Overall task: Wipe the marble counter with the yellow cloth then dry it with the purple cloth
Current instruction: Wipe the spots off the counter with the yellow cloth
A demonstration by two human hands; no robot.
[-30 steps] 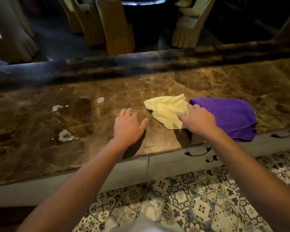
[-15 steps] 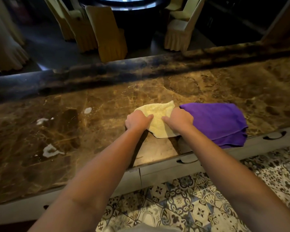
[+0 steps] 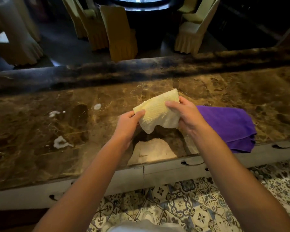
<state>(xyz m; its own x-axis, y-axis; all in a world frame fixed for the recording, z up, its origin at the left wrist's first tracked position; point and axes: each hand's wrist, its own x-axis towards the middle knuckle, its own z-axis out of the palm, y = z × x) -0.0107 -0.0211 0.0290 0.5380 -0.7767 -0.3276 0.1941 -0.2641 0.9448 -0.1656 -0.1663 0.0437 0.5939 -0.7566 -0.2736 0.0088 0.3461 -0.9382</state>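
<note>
Between our left hand (image 3: 129,121) and right hand (image 3: 184,114), both pinching it, hangs the textured yellow cloth (image 3: 157,111), probably to fold it. White spills (image 3: 61,142) wait left of our hands; the folded purple cloth (image 3: 228,124) lies right.

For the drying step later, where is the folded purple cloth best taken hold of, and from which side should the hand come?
Probably the near right corner of the folded purple cloth, where it overhangs the front edge of the brown marble counter. The layers there hang free, so fingers can pinch them from the front without scraping stone. The right hand is closest but now grips the yellow textured cloth together with the left hand.
</note>
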